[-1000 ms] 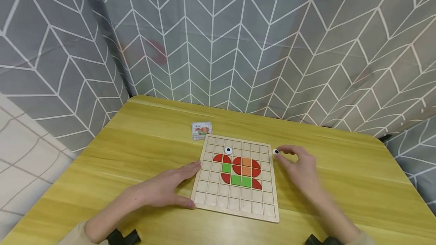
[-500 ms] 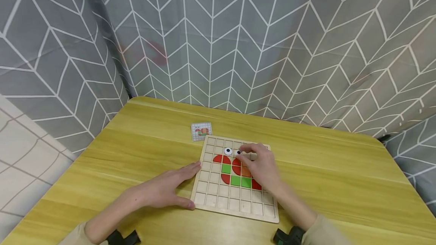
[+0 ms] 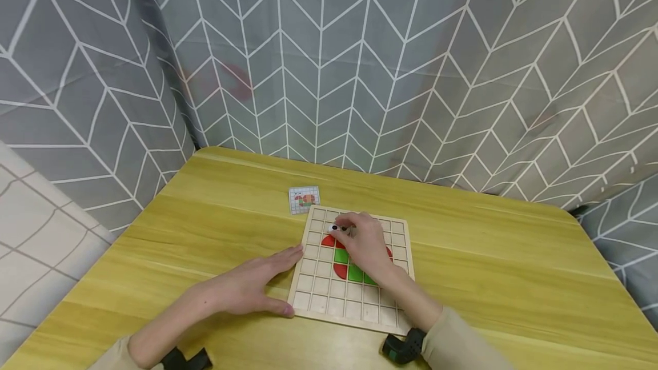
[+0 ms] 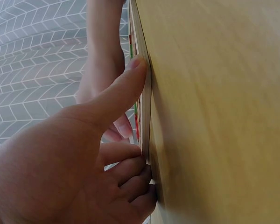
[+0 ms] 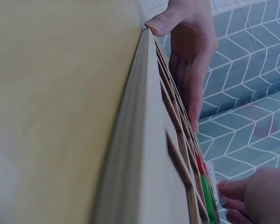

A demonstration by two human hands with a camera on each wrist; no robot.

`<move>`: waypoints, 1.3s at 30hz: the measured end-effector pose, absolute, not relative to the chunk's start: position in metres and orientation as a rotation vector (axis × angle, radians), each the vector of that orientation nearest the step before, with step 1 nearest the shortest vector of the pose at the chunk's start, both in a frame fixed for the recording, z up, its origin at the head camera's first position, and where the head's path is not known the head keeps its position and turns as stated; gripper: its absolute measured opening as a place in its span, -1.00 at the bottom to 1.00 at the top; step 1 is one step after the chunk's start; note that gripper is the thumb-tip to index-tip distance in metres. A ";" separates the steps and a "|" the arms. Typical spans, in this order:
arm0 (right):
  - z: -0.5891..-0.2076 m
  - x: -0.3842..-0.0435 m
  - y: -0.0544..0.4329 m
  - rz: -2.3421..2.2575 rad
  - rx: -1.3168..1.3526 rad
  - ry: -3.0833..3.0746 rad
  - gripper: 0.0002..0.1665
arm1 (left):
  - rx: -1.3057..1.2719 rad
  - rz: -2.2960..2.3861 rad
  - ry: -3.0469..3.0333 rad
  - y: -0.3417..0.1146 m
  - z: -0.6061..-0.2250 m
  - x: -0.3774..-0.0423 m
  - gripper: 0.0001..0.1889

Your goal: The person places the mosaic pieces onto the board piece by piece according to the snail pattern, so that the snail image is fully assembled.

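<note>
A wooden grid board [image 3: 329, 303] lies on the table, with red pieces [image 3: 340, 270] and green square tiles [image 3: 341, 256] set in its cells. My right hand [image 3: 366, 247] is over the board's upper part and pinches a white eye tile [image 3: 333, 228] with a black dot between thumb and forefinger. Another eye tile [image 3: 344, 229] shows in the gap behind those fingertips. The orange tiles are hidden under the right hand. My left hand [image 3: 247, 283] rests along the board's left edge, fingers extended and thumb at the near left corner, as the left wrist view [image 4: 116, 93] also shows.
A small picture card [image 3: 304, 200] with a gridded pattern lies just beyond the board's far left corner. Grey patterned curtain [image 3: 329, 73] hangs behind the yellow wooden table [image 3: 504, 256]. Black wrist devices [image 3: 403, 347] sit at both cuffs.
My right hand has carried the eye tile leftward from beside the board's right edge, over the board, to the left of the other eye tile. The left hand stays put.
</note>
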State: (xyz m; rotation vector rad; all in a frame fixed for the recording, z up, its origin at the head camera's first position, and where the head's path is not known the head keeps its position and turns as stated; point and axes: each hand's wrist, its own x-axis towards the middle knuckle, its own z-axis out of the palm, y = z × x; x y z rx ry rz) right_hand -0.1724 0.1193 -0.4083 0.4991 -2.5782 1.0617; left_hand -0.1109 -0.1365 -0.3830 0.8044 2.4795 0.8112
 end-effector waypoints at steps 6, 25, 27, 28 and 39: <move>-0.410 -0.175 0.113 1.079 0.494 -2.589 -0.79 | 0.802 0.811 2.476 -0.137 -0.383 -0.110 0.11; -0.416 -0.179 0.112 1.071 0.520 -2.544 -0.81 | 0.803 0.814 2.476 -0.137 -0.383 -0.110 0.10; -0.415 -0.178 0.112 1.067 0.519 -2.549 -0.81 | 0.801 0.810 2.479 -0.137 -0.384 -0.110 0.10; -0.415 -0.178 0.112 1.067 0.514 -2.554 -0.80 | 0.800 0.808 2.479 -0.137 -0.384 -0.110 0.10; -0.399 -0.151 0.155 1.152 0.396 -2.552 -0.70 | 0.789 0.813 2.483 -0.136 -0.385 -0.111 0.10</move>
